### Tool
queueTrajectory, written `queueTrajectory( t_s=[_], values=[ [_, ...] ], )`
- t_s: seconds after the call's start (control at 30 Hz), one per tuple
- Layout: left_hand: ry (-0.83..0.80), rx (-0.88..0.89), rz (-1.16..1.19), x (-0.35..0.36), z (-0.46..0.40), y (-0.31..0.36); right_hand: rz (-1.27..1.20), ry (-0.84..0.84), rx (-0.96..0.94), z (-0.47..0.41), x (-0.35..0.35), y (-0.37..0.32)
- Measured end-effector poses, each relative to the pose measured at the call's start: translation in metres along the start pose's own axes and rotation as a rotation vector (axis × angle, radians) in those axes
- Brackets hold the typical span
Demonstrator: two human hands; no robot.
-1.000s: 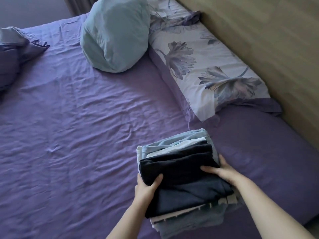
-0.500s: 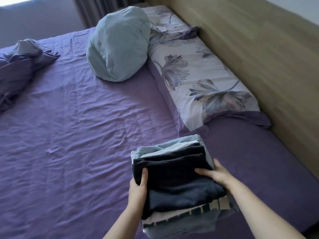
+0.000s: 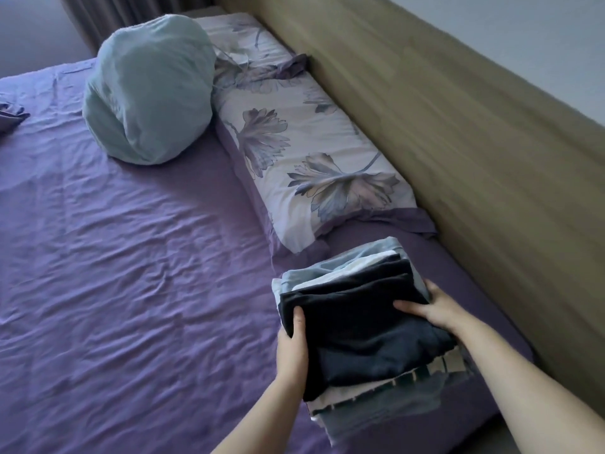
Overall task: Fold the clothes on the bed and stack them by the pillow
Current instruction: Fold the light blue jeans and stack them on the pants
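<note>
A stack of folded clothes [image 3: 363, 332], dark navy on top with light blue and white layers beneath, is held between both hands over the purple bed sheet [image 3: 131, 290]. My left hand [image 3: 293, 348] grips its left side, thumb on top. My right hand [image 3: 435, 308] grips its right side, thumb laid across the dark top layer. The stack's far edge sits just short of the near end of the floral pillow [image 3: 311, 165], which lies along the headboard.
A wooden headboard [image 3: 458, 132] runs along the right. A light teal cushion [image 3: 147, 90] leans against the floral pillow's far end. A crumpled purple cloth [image 3: 9, 116] lies at the far left edge. Curtains hang at the back.
The stack, held in both hands, has moved toward the near end of the floral pillow. The view has swung right, pushing the crumpled cloth to the frame's edge.
</note>
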State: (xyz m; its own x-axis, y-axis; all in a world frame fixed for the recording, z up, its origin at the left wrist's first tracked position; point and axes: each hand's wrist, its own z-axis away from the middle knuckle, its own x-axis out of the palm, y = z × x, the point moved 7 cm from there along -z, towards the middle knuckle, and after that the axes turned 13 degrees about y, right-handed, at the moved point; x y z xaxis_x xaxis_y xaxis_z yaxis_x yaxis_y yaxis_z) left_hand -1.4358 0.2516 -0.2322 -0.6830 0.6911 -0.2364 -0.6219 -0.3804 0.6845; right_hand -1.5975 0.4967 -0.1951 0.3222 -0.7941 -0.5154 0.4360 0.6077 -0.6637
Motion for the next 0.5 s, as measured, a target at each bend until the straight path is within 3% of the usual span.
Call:
queueTrajectory(
  t_s=[0.13, 0.2, 0.23, 0.3, 0.37, 0.4, 0.5],
  values=[
    [0.075, 0.058, -0.113, 0.01, -0.002, -0.003, 0.249, 0.053, 0.005, -0.013, -0.005, 0.025],
    [0.248, 0.162, -0.332, 0.002, 0.002, 0.004, 0.535, 0.143, -0.106, -0.013, -0.009, 0.019],
    [0.368, 0.325, -0.467, -0.003, 0.012, 0.019, 0.67, 0.259, -0.258, -0.006, -0.012, 0.007],
    [0.478, 0.92, -0.596, 0.007, 0.048, 0.055, 0.716, 0.527, -0.671, 0.025, -0.01, -0.03],
    [0.359, 1.432, -0.627, 0.034, 0.08, 0.061, 0.607, 0.656, -1.003, 0.064, 0.0, -0.051],
    [0.275, 1.552, -0.649, 0.045, 0.085, 0.057, 0.604, 0.639, -1.109, 0.077, 0.011, -0.051],
    [0.071, 1.574, -0.886, 0.068, 0.074, 0.039, 0.751, 0.454, -1.246, 0.091, 0.051, -0.041]
  ],
)
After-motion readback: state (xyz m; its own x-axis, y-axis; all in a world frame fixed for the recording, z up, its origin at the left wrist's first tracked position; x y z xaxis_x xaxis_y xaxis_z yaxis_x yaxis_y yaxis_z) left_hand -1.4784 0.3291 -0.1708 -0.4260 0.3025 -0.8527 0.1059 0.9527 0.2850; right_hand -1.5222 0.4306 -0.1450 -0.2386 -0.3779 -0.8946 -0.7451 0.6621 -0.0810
